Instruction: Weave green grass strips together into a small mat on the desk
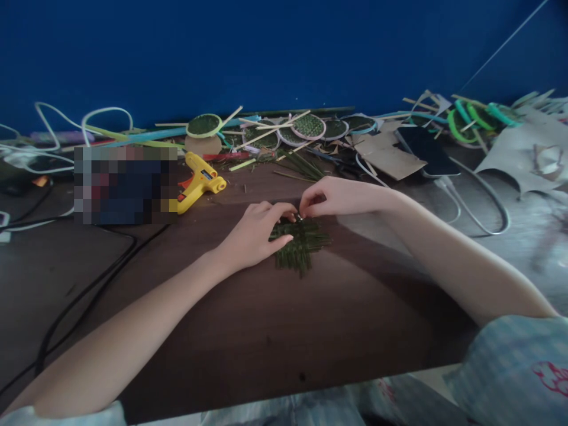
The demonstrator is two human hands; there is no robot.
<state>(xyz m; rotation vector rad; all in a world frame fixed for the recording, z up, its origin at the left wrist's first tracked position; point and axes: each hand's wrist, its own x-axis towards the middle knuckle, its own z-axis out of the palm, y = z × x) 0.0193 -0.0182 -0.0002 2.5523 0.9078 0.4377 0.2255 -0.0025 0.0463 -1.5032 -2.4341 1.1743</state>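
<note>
A small woven mat of dark green leaf strips lies on the brown table, with loose strip ends at its edges. My left hand rests over its left side, thumb and index finger apart, fingertips touching the weave. At the mat's far edge, my right hand is closed in a pinch, its fingertips close to those of the left. What sits between the right fingertips is too small to make out, though a pale glint shows just below them.
A yellow glue gun lies at left beside a blurred-out block. Along the blue wall are round woven pieces, strips and cardboard. A phone with a white cable is at right; black cables cross the left.
</note>
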